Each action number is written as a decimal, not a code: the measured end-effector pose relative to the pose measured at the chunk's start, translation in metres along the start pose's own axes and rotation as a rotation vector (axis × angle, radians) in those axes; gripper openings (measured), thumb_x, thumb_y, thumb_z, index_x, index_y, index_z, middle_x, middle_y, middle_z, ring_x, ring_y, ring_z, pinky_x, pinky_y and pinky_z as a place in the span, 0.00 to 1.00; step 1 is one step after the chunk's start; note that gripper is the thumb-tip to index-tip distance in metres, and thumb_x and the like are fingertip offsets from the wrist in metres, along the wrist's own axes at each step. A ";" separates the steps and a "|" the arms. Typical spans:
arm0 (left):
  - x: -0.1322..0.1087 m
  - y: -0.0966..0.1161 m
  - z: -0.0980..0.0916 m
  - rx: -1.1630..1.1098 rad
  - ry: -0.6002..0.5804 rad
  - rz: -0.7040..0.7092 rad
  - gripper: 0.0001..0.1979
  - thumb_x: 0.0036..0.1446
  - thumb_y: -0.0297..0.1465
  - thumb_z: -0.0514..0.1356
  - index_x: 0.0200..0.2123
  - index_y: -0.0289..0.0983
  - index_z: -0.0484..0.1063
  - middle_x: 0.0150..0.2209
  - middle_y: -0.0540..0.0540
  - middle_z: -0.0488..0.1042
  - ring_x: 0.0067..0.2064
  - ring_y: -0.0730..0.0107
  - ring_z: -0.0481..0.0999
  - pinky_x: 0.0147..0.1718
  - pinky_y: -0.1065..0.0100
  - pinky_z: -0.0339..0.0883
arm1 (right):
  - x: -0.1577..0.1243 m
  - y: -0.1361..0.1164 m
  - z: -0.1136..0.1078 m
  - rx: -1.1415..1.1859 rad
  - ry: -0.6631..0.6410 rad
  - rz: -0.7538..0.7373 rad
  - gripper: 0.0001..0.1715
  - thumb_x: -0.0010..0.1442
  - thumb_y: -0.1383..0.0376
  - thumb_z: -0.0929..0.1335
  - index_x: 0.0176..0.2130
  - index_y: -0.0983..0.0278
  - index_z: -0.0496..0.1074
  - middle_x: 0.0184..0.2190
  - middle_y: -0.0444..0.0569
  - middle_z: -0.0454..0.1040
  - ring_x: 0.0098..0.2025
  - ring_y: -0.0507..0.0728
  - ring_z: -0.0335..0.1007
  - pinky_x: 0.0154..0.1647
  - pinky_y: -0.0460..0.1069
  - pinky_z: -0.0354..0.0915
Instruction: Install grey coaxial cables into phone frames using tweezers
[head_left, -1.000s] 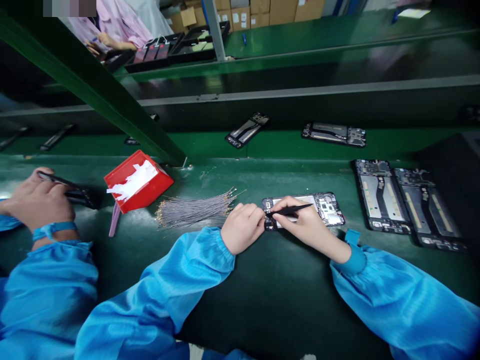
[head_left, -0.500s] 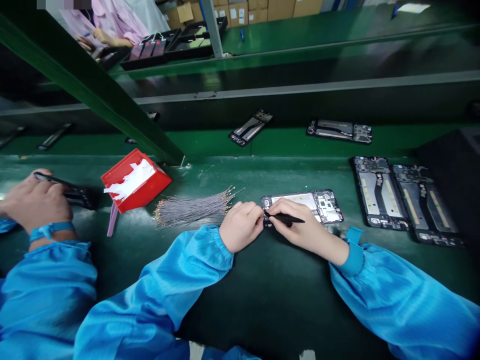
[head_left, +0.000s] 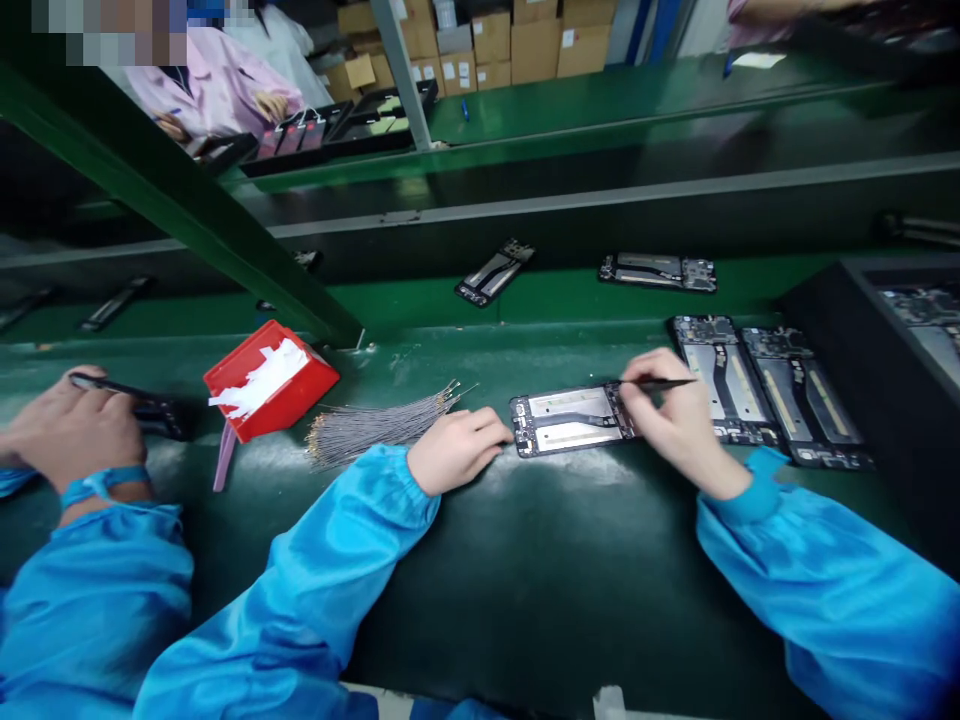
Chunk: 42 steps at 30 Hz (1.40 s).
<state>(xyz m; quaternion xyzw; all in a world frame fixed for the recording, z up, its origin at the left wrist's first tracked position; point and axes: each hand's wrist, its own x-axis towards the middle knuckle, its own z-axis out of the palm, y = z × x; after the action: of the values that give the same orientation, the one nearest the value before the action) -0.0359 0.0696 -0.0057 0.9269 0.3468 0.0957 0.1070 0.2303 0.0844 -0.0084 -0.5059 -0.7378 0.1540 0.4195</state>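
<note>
A phone frame [head_left: 574,418] lies on the green bench, its circuit board, black ribbon cable and pale strips exposed. At its left end is my left hand [head_left: 459,450], empty, with the fingers stretched out and their tips at the frame's edge. Slim black tweezers [head_left: 671,383] are pinched in my right hand [head_left: 671,415]. Their tip is over the frame's right end, on the board, part of which my fingers hide. Just left of my left hand lies a bundle of thin grey cables [head_left: 375,428] with gold-coloured ends.
Two phone frames [head_left: 724,380] lie side by side at right, by a black box [head_left: 840,300]. More frames [head_left: 658,271] rest along the back strip. A red bin [head_left: 300,385] with white scraps stands at left. A co-worker's hand [head_left: 75,425] holds a dark phone part. A green post [head_left: 225,230] slants down.
My right hand has moved with the tweezers from the phone frame's left end to its right end. My left hand has drawn slightly left, its fingers straighter. The camera view has shifted.
</note>
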 end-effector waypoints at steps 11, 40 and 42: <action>0.027 0.041 0.007 0.200 -0.011 0.247 0.11 0.60 0.28 0.48 0.27 0.36 0.65 0.29 0.48 0.65 0.31 0.70 0.63 0.30 0.67 0.56 | -0.038 0.008 -0.028 0.058 -0.206 0.144 0.02 0.57 0.66 0.62 0.32 0.62 0.63 0.28 0.45 0.66 0.30 0.53 0.64 0.31 0.48 0.60; 0.056 0.068 0.034 0.102 0.118 0.007 0.09 0.58 0.28 0.49 0.29 0.37 0.66 0.26 0.50 0.66 0.28 0.71 0.64 0.28 0.68 0.58 | -0.049 0.011 -0.034 0.401 -0.282 0.264 0.04 0.58 0.64 0.64 0.32 0.63 0.67 0.31 0.47 0.68 0.36 0.54 0.66 0.37 0.51 0.63; 0.056 0.068 0.034 0.108 0.116 0.009 0.09 0.58 0.28 0.49 0.28 0.37 0.66 0.26 0.50 0.65 0.28 0.71 0.64 0.28 0.68 0.57 | -0.049 0.012 -0.034 0.404 -0.283 0.266 0.04 0.58 0.64 0.64 0.32 0.63 0.67 0.31 0.47 0.68 0.36 0.54 0.66 0.38 0.51 0.63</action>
<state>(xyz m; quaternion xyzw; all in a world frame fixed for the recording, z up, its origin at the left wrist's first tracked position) 0.0562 0.0518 -0.0146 0.9258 0.3529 0.1307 0.0362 0.2706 0.0400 -0.0181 -0.4778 -0.6707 0.4208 0.3806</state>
